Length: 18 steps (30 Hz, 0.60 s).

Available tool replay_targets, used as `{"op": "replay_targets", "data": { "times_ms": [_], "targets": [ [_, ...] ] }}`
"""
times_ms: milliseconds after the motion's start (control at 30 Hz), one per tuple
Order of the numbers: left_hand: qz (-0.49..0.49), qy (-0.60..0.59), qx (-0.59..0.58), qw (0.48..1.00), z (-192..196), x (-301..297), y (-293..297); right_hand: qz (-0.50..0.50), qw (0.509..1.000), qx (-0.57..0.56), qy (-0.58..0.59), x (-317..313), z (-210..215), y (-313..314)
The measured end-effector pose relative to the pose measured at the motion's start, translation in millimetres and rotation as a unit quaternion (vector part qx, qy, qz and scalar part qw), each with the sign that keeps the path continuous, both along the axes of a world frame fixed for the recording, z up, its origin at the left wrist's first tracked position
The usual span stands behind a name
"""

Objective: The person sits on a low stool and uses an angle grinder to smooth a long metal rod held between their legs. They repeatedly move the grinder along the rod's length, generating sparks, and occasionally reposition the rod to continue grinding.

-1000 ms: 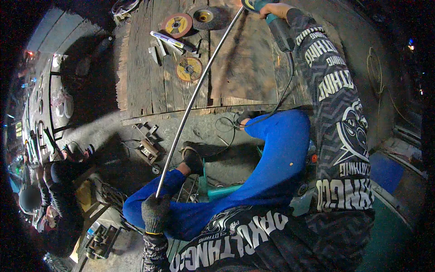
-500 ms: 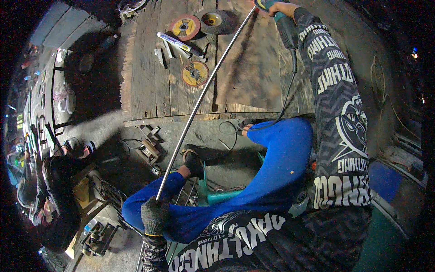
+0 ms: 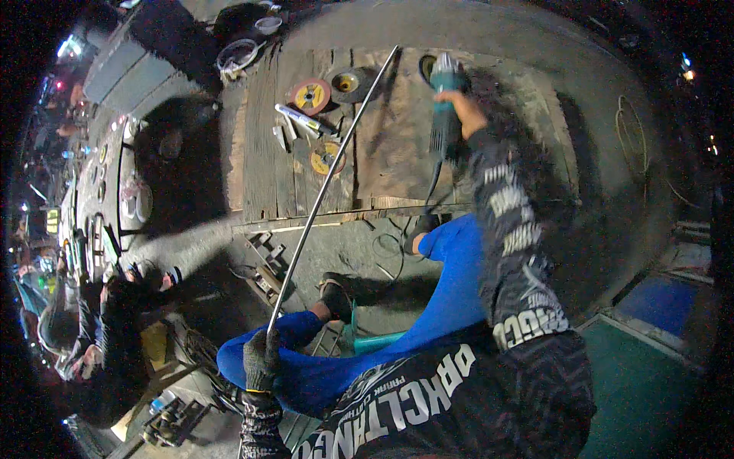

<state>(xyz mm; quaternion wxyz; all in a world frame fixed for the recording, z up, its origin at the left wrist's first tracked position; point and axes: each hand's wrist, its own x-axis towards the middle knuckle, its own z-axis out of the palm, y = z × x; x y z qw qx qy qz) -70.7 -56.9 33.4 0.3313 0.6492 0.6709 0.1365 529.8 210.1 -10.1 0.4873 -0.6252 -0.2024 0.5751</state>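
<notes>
Nearest the lower edge, a long thin metal rod [image 3: 329, 183] is gripped at its near end by the gloved left hand [image 3: 261, 359], fingers closed tight around it. Its long axis runs up and to the right, across the near edge of the wooden board [image 3: 397, 153]. Past the yellow and red discs [image 3: 311, 96], a teal angle grinder [image 3: 443, 107] is clasped by the right hand [image 3: 462, 111], just right of the rod's far tip.

Grinding discs [image 3: 311, 95], marker pen [image 3: 302, 119] on wood board [image 3: 397, 153]; another person [image 3: 92, 329] crouched at left.
</notes>
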Motion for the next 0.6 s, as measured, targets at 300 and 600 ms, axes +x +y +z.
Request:
{"op": "replay_targets", "data": {
  "times_ms": [300, 600],
  "targets": [
    [-0.012, -0.064, -0.084, 0.994, -25.2, -4.1, 21.5, -0.096, 0.989, 0.110, 0.011, -13.2, 15.7, -125.5],
    [-0.022, -0.047, -0.079, 0.996, -28.7, 8.0, 44.3, -0.082, 0.984, 0.102, 0.124, 14.6, -8.1, -140.5]
  ]
}}
